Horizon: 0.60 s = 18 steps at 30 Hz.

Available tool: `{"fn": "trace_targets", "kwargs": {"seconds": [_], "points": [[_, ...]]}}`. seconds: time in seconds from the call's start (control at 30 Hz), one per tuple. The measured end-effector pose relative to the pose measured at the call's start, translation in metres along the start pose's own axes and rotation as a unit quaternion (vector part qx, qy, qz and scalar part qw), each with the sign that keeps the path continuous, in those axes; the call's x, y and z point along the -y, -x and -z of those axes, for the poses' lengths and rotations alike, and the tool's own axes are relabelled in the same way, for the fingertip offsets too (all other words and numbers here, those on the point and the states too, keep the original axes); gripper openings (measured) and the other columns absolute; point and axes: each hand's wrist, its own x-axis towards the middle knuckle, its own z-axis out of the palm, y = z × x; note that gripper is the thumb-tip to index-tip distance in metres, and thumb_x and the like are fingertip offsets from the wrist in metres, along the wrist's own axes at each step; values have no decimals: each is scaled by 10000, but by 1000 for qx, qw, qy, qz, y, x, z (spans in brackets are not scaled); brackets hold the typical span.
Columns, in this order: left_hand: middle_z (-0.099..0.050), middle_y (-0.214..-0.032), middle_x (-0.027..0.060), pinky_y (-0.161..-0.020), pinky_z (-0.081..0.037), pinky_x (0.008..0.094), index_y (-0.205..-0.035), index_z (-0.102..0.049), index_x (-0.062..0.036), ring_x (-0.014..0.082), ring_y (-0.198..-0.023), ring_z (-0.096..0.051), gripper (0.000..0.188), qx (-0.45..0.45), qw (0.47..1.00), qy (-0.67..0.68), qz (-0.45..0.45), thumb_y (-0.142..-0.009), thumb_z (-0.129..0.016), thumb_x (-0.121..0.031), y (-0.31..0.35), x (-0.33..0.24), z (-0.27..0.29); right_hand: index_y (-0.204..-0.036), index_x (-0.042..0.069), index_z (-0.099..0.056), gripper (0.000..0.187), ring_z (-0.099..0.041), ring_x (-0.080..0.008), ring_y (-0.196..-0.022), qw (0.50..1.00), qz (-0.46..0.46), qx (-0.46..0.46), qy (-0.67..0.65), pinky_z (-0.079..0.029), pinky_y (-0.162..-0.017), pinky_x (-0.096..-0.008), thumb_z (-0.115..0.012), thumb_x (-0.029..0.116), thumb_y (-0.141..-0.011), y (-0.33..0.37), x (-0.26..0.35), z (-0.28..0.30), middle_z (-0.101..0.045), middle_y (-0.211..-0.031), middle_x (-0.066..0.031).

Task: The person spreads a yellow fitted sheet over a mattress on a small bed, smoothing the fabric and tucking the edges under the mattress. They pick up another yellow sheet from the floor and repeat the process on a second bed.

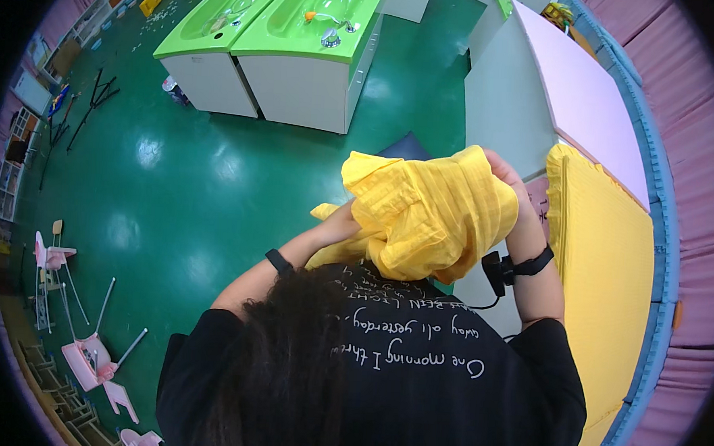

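I have left hand (342, 222) and right hand (505, 171) gripping yellow cloth (428, 215) near the ruffled cover's (599, 300) left edge, sinks (293, 54) ahead.

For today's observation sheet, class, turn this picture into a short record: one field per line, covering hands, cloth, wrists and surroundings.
Left hand: at the cloth's left side, fingers hidden by folds
Right hand: against the cloth's far right side, fingers mostly hidden
Yellow cloth: bunched, raised in front of the person's black shirt
Wrists: dark band on the left; strapped dark device on the right
Right side: yellow padded cover with a ruffled edge
Ahead: green basins on white cabinets
Floor: green
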Motion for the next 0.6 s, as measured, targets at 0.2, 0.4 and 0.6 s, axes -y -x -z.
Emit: {"fn": "trace_targets", "kwargs": {"seconds": [0.2,0.4,0.6], "points": [[-479,-1263,98,-971,-374,313,-1295,-372,-11,180,-1165,-452,502,-74,997,-5,-24,-829,-560,-29,-124,14,70,-1199,43,-514,346,-558,-196,-1054,999,6,6,32,-473,-888,-336,-561,68,-857,-107,30,85,-565,-1175,-93],[-538,-1194,106,-812,-436,258,-1325,-354,-64,136,-1033,-541,529,-168,981,-47,-79,-815,-454,34,-273,-38,185,-1214,42,-508,341,-561,-207,-1050,993,62,1,99,-472,-892,-325,-532,78,-876,-242,108,162,-557,-1191,-103],[-306,-1423,89,-835,-441,267,-1380,-297,-104,184,-1065,-541,573,-266,889,-228,-295,-841,-417,47,-330,-142,223,-1222,27,-501,323,-573,-275,-1050,979,202,8,-32,-505,-866,-397,-446,83,-909,-342,188,218,-553,-1183,-173]]}}
